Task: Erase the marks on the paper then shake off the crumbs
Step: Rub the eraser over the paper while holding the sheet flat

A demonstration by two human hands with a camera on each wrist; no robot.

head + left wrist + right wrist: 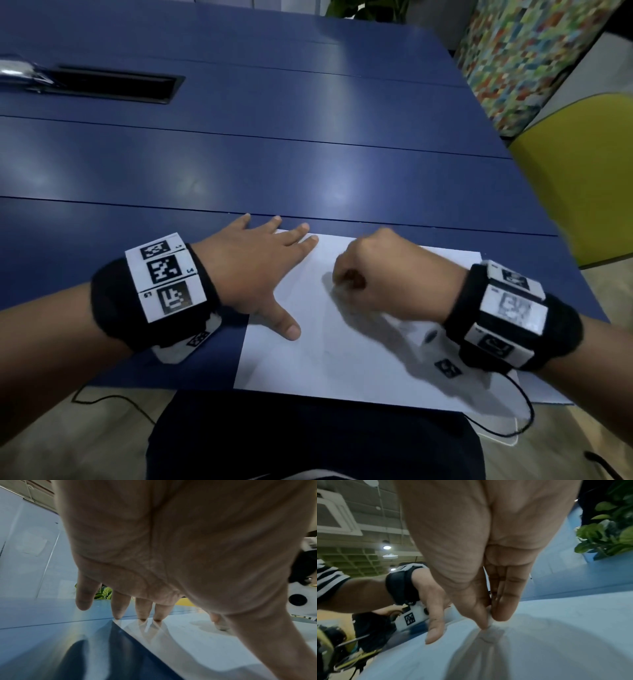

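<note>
A white sheet of paper (359,342) lies at the near edge of the blue table (308,164). My left hand (260,270) lies flat and spread on the sheet's far left corner, fingertips (118,614) pressing down and thumb out on the paper. My right hand (370,270) is curled over the middle of the sheet. In the right wrist view its thumb and fingers pinch a small white eraser (489,619), whose tip touches the paper (556,642). Only faint grey traces show near the eraser. The head view hides the eraser under the hand.
A black cable slot (113,85) is set into the table at the far left. A yellow chair (582,178) stands at the right, close to the table's corner. A black cable (527,407) hangs off my right wrist past the front edge.
</note>
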